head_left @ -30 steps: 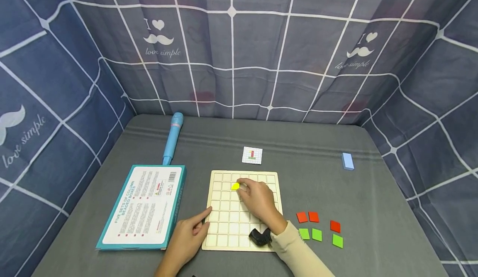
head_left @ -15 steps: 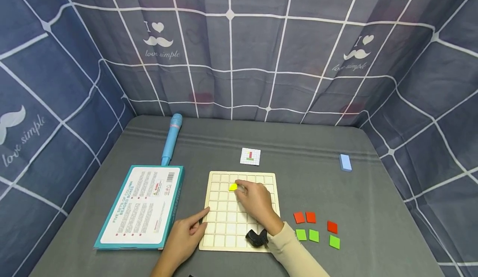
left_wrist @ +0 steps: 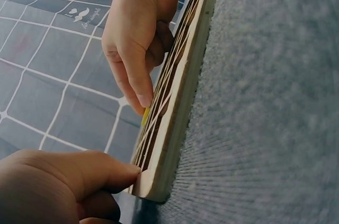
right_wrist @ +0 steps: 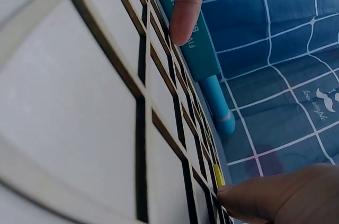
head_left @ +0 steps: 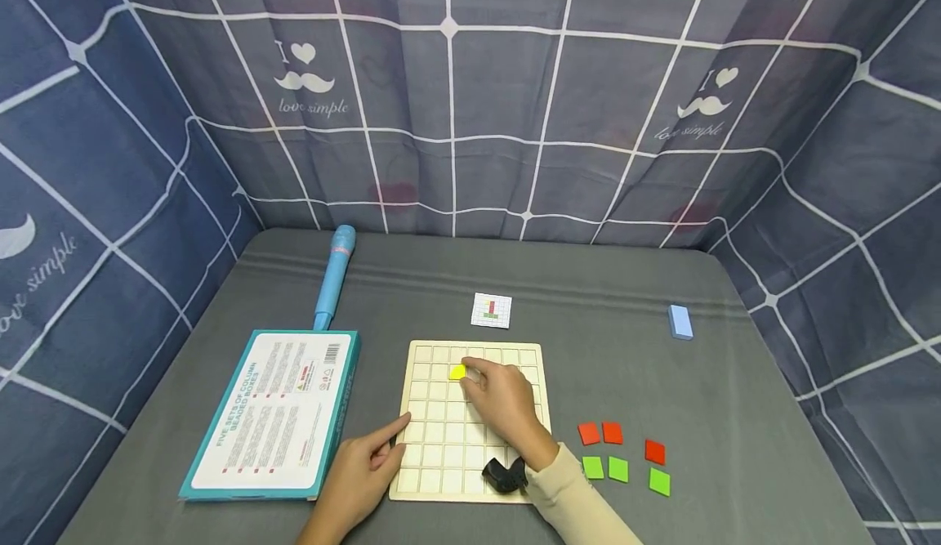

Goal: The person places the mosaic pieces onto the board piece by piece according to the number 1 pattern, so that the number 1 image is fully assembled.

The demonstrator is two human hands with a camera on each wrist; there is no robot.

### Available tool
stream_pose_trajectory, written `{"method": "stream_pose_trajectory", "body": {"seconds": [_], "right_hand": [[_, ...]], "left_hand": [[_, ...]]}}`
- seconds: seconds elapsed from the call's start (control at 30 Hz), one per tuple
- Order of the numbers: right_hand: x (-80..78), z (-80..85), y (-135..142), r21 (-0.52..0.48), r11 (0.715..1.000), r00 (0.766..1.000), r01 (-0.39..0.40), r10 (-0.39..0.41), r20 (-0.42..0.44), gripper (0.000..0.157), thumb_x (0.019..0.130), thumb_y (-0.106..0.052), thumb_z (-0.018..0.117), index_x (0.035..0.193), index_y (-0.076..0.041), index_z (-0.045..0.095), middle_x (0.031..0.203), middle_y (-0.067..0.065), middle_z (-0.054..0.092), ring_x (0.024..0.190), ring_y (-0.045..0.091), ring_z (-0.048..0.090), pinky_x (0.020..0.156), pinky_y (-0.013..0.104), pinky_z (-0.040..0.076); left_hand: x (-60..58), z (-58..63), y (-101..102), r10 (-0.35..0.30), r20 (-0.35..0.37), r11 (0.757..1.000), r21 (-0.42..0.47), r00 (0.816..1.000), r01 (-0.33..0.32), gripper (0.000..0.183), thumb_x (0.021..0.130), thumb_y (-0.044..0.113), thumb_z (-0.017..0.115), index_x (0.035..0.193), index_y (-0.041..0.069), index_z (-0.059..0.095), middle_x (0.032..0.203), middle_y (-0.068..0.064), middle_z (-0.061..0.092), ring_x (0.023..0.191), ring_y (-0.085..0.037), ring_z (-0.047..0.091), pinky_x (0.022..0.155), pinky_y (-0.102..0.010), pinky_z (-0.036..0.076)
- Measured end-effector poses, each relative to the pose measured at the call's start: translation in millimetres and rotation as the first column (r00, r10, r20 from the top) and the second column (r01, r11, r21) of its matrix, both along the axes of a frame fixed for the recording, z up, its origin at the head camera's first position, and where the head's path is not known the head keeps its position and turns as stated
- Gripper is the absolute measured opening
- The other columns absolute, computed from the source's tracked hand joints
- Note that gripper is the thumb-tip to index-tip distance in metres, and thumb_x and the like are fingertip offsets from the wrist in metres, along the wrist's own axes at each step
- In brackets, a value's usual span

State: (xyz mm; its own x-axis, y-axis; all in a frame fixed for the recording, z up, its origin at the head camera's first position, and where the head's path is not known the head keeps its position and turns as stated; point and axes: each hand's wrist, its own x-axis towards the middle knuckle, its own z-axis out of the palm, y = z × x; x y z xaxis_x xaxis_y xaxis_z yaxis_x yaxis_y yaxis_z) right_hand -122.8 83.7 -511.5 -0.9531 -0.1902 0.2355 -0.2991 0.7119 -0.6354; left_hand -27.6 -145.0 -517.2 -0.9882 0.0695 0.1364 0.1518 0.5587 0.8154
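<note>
Plywood grid board (head_left: 470,422), pale, square, cut into shallow square cells by thin raised ribs, is seen lying flat on a grey, finely napped cloth-covered table (head_left: 625,300). A small yellow square tile (head_left: 457,372), flat and matte, is seated in a cell near the board's 12 o'clock edge. The tile is touched at its 3 o'clock side by the fingertips of the right hand (head_left: 503,402), whose fingers are extended over the board and not curled round anything; a cream knit sleeve and a black wrist mount are seen behind it. The board's 9 o'clock edge is pressed by the straight index finger of the left hand (head_left: 360,473), the other fingers being loosely bent with nothing held. In the left wrist view the board's layered edge and the fingertip (left_wrist: 127,170) against it are shown. At 3 o'clock of the board, three red tiles (head_left: 601,433) and three green tiles (head_left: 619,470) lie loose on the cloth. At 9 o'clock a flat teal cardboard box (head_left: 272,414) with a white printed label is noted; beyond it, a light blue cylindrical pen-like tool (head_left: 332,275). A small white pattern card (head_left: 491,310) lies at 12 o'clock, a pale blue block (head_left: 680,321) at 2 o'clock. The table is enclosed by blue-grey checked fabric walls (head_left: 456,104) printed with moustache motifs.
</note>
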Motion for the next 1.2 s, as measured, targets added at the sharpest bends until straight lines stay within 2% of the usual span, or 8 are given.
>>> {"method": "stream_pose_trajectory", "body": {"seconds": [0.17,0.3,0.4,0.67,0.87,1.03,1.2], "right_hand": [[1.0,0.5,-1,-0.015,1.0,1.0,-0.003,0.003,0.022,0.029,0.09,-0.018,0.076,0.119,-0.013,0.078,0.045,-0.018,0.027,0.039,-0.004,0.019,0.037,0.015,0.018],[2.5,-0.6,-1,-0.023,0.999,1.0,-0.026,0.027,0.011,0.029,0.091,-0.016,0.075,0.12,-0.012,0.077,0.045,-0.018,0.026,0.039,-0.004,0.018,0.037,0.015,0.017],[1.9,-0.5,-2,-0.021,0.999,0.999,-0.044,0.044,-0.008,0.029,0.092,-0.016,0.075,0.121,-0.012,0.077,0.045,-0.018,0.027,0.039,-0.004,0.017,0.037,0.015,0.017],[2.2,-1.0,1,-0.042,0.998,0.999,-0.043,0.042,-0.02,0.032,0.092,-0.016,0.075,0.123,-0.011,0.075,0.047,-0.016,0.031,0.04,-0.002,0.021,0.038,0.017,0.021],[2.9,5.0,7,-0.058,0.997,0.999,-0.049,0.049,-0.012,0.038,0.093,-0.018,0.076,0.13,-0.011,0.072,0.05,-0.015,0.033,0.044,0.0,0.024,0.042,0.019,0.024],[16.4,20.0,29,-0.03,0.997,0.995,-0.068,0.066,-0.076,0.041,0.091,-0.017,0.079,0.131,-0.011,0.071,0.052,-0.02,0.027,0.047,-0.003,0.02,0.045,0.019,0.024],[34.7,33.6,74,-0.019,0.999,0.994,-0.05,0.048,-0.094,0.034,0.089,-0.012,0.081,0.122,-0.009,0.076,0.051,-0.024,0.02,0.046,-0.007,0.013,0.043,0.017,0.02]], "left_hand": [[-0.2,1.2,-1,-0.001,0.022,1.0,0.014,1.0,0.001,0.039,0.091,0.002,0.074,0.128,0.013,0.074,0.053,0.018,0.032,0.047,0.004,0.023,0.045,-0.017,0.027],[0.4,-1.0,-2,0.017,0.043,1.0,0.016,0.999,-0.017,0.039,0.09,0.0,0.074,0.127,0.013,0.074,0.052,0.017,0.032,0.046,0.003,0.022,0.046,-0.017,0.026],[0.5,-2.4,-3,0.028,0.034,1.0,0.006,0.999,-0.028,0.039,0.09,0.001,0.074,0.126,0.014,0.075,0.052,0.017,0.032,0.047,0.003,0.023,0.047,-0.017,0.026],[-1.8,0.8,0,0.01,0.002,1.0,0.012,1.0,-0.01,0.04,0.09,0.002,0.075,0.127,0.016,0.074,0.053,0.017,0.033,0.047,0.004,0.023,0.047,-0.017,0.026],[-4.8,-2.0,0,0.016,0.045,1.0,0.005,0.999,-0.016,0.039,0.091,0.003,0.074,0.128,0.014,0.074,0.052,0.016,0.034,0.047,0.002,0.024,0.047,-0.017,0.027],[-3.9,-4.4,-1,0.022,0.056,1.0,0.001,0.998,-0.023,0.038,0.091,0.003,0.074,0.127,0.014,0.074,0.051,0.016,0.033,0.047,0.002,0.023,0.048,-0.017,0.026],[-3.6,-2.1,-3,0.009,0.038,1.0,-0.007,0.999,-0.008,0.038,0.091,0.002,0.074,0.127,0.014,0.074,0.051,0.018,0.03,0.048,0.003,0.021,0.048,-0.017,0.025]]}}
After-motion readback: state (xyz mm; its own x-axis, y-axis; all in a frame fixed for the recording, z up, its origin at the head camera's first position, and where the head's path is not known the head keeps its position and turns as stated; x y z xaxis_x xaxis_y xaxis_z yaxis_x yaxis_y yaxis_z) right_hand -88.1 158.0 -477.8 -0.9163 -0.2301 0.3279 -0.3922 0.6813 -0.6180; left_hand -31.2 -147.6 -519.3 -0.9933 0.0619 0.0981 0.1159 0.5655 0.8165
